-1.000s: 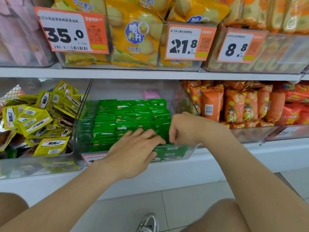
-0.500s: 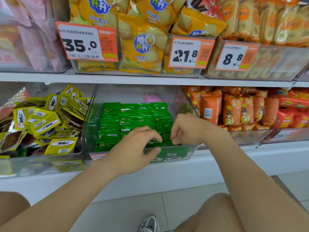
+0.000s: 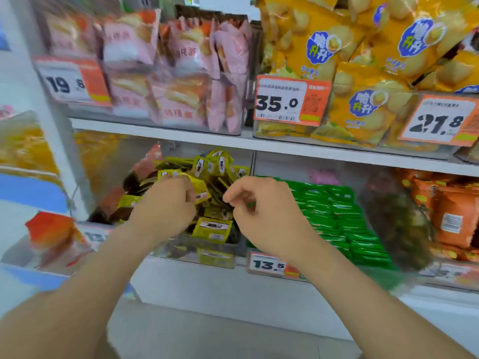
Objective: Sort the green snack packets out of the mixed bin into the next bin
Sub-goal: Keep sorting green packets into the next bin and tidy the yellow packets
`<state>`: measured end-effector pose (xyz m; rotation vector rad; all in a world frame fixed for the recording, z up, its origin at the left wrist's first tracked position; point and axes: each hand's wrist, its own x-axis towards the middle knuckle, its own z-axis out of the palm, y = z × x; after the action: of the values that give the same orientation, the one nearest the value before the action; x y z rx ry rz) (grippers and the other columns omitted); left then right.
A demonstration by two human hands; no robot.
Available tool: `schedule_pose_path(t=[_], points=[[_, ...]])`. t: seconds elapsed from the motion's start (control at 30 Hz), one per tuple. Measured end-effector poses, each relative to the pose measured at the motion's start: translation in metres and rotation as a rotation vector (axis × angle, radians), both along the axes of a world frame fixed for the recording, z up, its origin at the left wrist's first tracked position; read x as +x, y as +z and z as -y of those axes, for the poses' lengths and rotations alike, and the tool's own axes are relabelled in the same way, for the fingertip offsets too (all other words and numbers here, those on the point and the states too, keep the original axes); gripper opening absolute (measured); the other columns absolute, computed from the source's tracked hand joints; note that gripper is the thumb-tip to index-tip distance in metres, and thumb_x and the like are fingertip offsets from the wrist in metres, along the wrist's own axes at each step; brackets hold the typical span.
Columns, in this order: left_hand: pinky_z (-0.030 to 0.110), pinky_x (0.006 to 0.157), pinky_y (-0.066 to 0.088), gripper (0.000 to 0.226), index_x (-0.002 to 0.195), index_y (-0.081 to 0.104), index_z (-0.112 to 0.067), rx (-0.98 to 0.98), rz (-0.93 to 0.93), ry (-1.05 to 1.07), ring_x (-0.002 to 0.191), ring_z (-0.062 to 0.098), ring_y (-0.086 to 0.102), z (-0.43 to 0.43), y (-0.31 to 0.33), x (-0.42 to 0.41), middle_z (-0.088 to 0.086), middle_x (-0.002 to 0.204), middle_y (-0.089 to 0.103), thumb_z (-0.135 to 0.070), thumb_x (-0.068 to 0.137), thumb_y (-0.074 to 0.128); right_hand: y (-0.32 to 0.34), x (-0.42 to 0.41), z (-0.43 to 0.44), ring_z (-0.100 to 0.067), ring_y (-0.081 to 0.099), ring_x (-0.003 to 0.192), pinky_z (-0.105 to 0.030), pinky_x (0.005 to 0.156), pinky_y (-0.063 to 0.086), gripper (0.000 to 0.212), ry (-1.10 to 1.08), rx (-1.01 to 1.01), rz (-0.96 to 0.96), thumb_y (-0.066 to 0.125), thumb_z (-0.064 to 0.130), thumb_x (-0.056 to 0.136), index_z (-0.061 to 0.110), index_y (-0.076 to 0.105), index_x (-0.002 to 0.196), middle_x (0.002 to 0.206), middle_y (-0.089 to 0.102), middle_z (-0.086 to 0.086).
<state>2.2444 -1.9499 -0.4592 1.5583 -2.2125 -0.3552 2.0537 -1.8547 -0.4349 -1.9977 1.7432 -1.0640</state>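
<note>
Our left hand [image 3: 166, 208]: fingers curled round glossy yellow packet [image 3: 198, 189] atop heap in clear plastic mixed bin [image 3: 215, 255]. Our right hand [image 3: 261, 213]: thumb and forefinger tips pressed together above bin edge. Beside them, green fleck [image 3: 250, 204]; we cannot tell if held. Also green packets [image 3: 337, 216]: flat shiny rectangles, rowed in next bin [image 3: 375, 275], just right.

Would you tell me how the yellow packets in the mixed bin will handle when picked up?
Probably light and floppy: the yellow packets look thin and lie tilted every way in the mixed bin. Likely slippery too, since their film looks glossy.
</note>
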Motion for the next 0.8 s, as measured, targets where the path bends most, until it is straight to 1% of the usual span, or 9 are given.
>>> schedule_pose_path(t=[0.1, 0.17, 0.27, 0.33, 0.4, 0.53, 0.63, 0.73, 0.8], points=[[0.033, 0.073, 0.050, 0.017, 0.071, 0.054, -0.029, 0.107, 0.122, 0.087, 0.086, 0.030, 0.065, 0.030, -0.012, 0.052, 0.001, 0.084, 0.065, -0.017, 0.080, 0.061, -0.009, 0.029, 0.028, -0.006, 0.068, 0.085, -0.027, 0.084, 0.058, 0.026, 0.110, 0.036, -0.188, 0.065, 0.007, 0.092, 0.026, 0.077, 0.105, 0.093, 0.074, 0.012], [0.031, 0.076, 0.052, 0.015, 0.079, 0.060, -0.026, 0.203, 0.234, 0.118, 0.086, 0.029, 0.065, 0.038, -0.011, 0.068, 0.003, 0.093, 0.070, -0.036, 0.076, 0.070, -0.016, 0.045, 0.049, -0.014, 0.069, 0.089, -0.037, 0.085, 0.059, 0.021, 0.175, 0.091, -0.292, 0.070, 0.013, 0.093, 0.024, 0.075, 0.109, 0.094, 0.074, 0.007], [0.037, 0.085, 0.058, 0.070, 0.108, 0.058, -0.023, 0.340, 0.340, 0.097, 0.098, 0.026, 0.065, 0.047, -0.012, 0.072, 0.002, 0.106, 0.066, -0.060, 0.055, 0.084, -0.023, 0.071, 0.077, -0.023, 0.066, 0.097, -0.042, 0.083, 0.058, 0.019, 0.255, 0.122, -0.441, 0.078, 0.027, 0.090, 0.024, 0.075, 0.108, 0.099, 0.072, 0.003], [0.040, 0.082, 0.060, 0.080, 0.109, 0.057, -0.026, 0.317, 0.393, 0.060, 0.094, 0.025, 0.065, 0.054, -0.016, 0.073, -0.001, 0.104, 0.065, -0.067, 0.044, 0.080, -0.027, 0.087, 0.093, -0.026, 0.064, 0.100, -0.040, 0.083, 0.056, 0.022, 0.276, 0.125, -0.519, 0.081, 0.031, 0.086, 0.025, 0.075, 0.107, 0.101, 0.071, 0.001], [0.042, 0.077, 0.061, 0.063, 0.104, 0.063, -0.029, 0.233, 0.409, 0.057, 0.088, 0.027, 0.066, 0.061, -0.020, 0.076, -0.001, 0.098, 0.065, -0.062, 0.051, 0.071, -0.033, 0.101, 0.106, -0.028, 0.062, 0.106, -0.037, 0.086, 0.050, 0.027, 0.265, 0.085, -0.655, 0.082, 0.039, 0.083, 0.027, 0.074, 0.106, 0.105, 0.070, -0.001], [0.043, 0.069, 0.057, 0.021, 0.098, 0.068, -0.020, -0.008, 0.366, 0.078, 0.086, 0.036, 0.065, 0.074, -0.021, 0.094, 0.009, 0.097, 0.066, -0.039, 0.088, 0.066, -0.049, 0.115, 0.125, -0.030, 0.042, 0.127, -0.047, 0.107, 0.035, 0.052, 0.200, 0.033, -0.885, 0.081, 0.060, 0.076, 0.026, 0.072, 0.114, 0.125, 0.055, -0.003], [0.044, 0.068, 0.058, 0.027, 0.114, 0.062, -0.019, -0.111, 0.336, 0.126, 0.086, 0.038, 0.068, 0.082, -0.022, 0.114, 0.011, 0.095, 0.070, -0.029, 0.091, 0.072, -0.056, 0.113, 0.141, -0.031, 0.030, 0.129, -0.050, 0.111, 0.029, 0.064, 0.217, 0.050, -0.929, 0.088, 0.056, 0.069, 0.030, 0.069, 0.124, 0.132, 0.040, -0.004], [0.041, 0.062, 0.053, 0.044, 0.128, 0.053, -0.019, -0.131, 0.330, 0.119, 0.084, 0.039, 0.069, 0.081, -0.022, 0.122, 0.012, 0.093, 0.069, -0.016, 0.090, 0.074, -0.058, 0.113, 0.152, -0.033, 0.024, 0.133, -0.052, 0.107, 0.026, 0.083, 0.339, 0.132, -0.925, 0.091, 0.052, 0.065, 0.042, 0.055, 0.139, 0.137, 0.037, -0.002], [0.041, 0.061, 0.047, 0.053, 0.131, 0.046, -0.018, -0.162, 0.316, 0.114, 0.085, 0.041, 0.068, 0.077, -0.022, 0.122, 0.014, 0.099, 0.063, -0.005, 0.088, 0.073, -0.059, 0.116, 0.154, -0.032, 0.025, 0.131, -0.052, 0.104, 0.026, 0.085, 0.366, 0.135, -0.933, 0.088, 0.058, 0.067, 0.046, 0.052, 0.143, 0.135, 0.039, 0.000]])
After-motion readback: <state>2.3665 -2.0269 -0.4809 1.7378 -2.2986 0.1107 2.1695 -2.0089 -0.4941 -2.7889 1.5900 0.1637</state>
